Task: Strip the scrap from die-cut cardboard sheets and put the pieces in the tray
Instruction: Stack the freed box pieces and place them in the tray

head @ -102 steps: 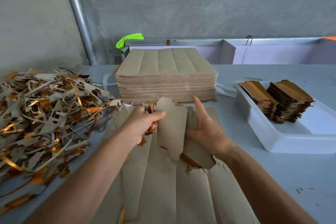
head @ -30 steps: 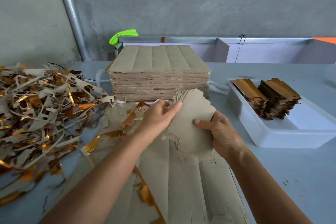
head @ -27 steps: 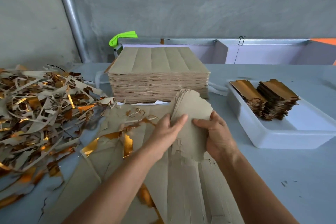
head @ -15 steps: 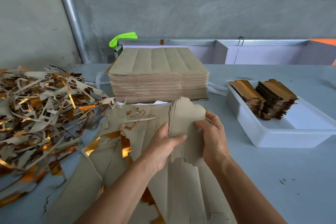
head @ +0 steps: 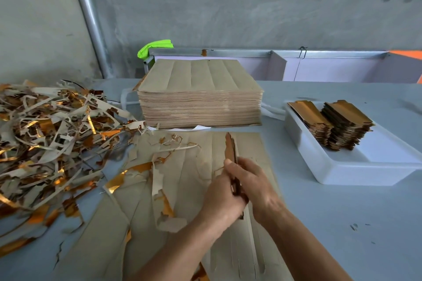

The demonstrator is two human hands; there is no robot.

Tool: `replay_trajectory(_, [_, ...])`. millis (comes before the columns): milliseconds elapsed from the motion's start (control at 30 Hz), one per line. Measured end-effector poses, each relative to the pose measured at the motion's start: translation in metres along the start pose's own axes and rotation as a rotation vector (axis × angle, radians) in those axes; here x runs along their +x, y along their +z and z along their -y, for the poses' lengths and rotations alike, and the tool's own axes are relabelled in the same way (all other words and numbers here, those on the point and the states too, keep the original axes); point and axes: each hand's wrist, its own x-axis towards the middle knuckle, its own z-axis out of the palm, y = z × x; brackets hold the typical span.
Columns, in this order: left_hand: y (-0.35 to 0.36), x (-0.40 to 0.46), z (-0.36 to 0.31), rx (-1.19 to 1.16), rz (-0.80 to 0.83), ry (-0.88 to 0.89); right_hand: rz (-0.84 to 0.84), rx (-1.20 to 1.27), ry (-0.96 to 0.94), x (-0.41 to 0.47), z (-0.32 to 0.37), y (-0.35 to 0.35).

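both hands, left hand and right hand, clamp an edge-on bundle of pieces; its lower part hidden between palms, piece count unreadable.

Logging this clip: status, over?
Left hand and right hand clamp stripped pieces edge-up over the sheets. Tray right, two stacks in. Path clear.

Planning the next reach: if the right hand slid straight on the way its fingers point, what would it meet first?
Probably the tall sheet stack; right hand, pressing the pieces, points up-table toward it. Depth is unclear.
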Motion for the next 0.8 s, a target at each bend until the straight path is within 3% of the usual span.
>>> replay_trajectory(300, [-0.003, -0.017, 0.010, 0.082, 0.230, 0.223, -0.146, -0.186, 0.099, 0.017, -0.001, -0.022])
replay_trajectory(400, [-0.013, -0.021, 0.024, 0.195, 0.254, 0.196, -0.112, -0.076, 0.144, 0.020, 0.006, -0.043])
replay_trajectory(467, [-0.027, -0.023, 0.038, 0.444, 0.236, 0.112, -0.064, 0.038, 0.153, 0.019, 0.013, -0.058])
replay_trajectory(567, [-0.047, -0.021, 0.045, 0.755, 0.179, 0.107, 0.007, 0.004, 0.155, 0.020, 0.021, -0.075])
replay_trajectory(700, [-0.063, -0.006, 0.018, 0.663, -0.102, 0.211, 0.197, -0.210, 0.136, 0.024, 0.028, -0.081])
replay_trajectory(800, [-0.061, 0.009, -0.005, 0.469, -0.121, 0.282, 0.494, -0.463, 0.019, 0.021, 0.034, -0.073])
